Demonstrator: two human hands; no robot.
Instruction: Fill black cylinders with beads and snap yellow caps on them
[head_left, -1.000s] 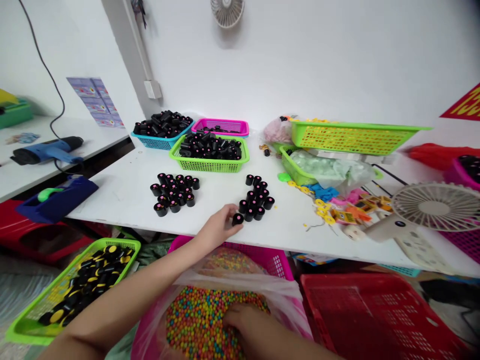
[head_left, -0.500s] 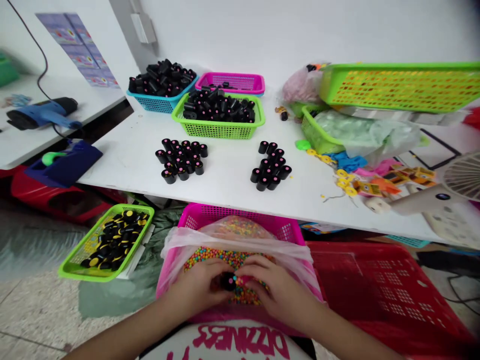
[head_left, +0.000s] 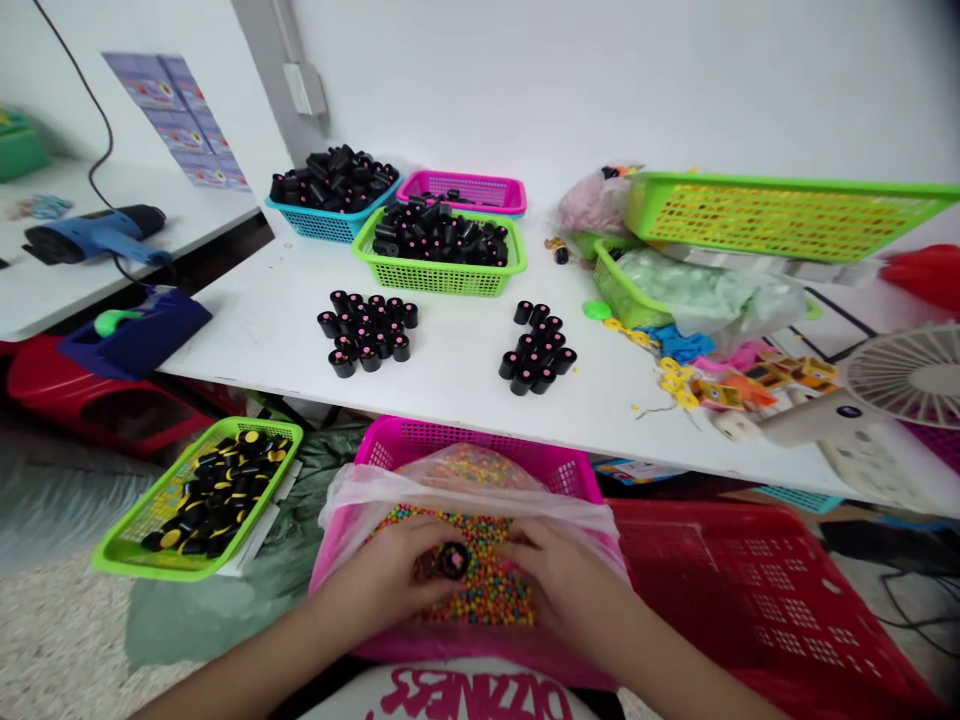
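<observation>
My left hand (head_left: 397, 568) is closed round a small black cylinder (head_left: 454, 562), its open end tipped up and a pink spot showing in the middle. Both hands are over a clear plastic bag of small multicoloured beads (head_left: 491, 590), which sits in a pink basket (head_left: 589, 490). Just right of the cylinder, my right hand (head_left: 566, 570) has its fingers curled down at the beads. A bit of pink shows at its fingertips; what it belongs to is mostly hidden.
Two groups of upright black cylinders (head_left: 367, 330) stand on the white table (head_left: 457, 350). Behind them are a green basket (head_left: 439, 278) and a blue basket (head_left: 319, 225) full of cylinders. A green basket of black-and-yellow pieces (head_left: 217, 490) lies lower left; a red crate (head_left: 712, 570) is at right.
My right hand has drawn back to the right, away from the cylinder. My left hand still holds the cylinder, now tilted so its open rim shows. The whole view has shifted slightly.
</observation>
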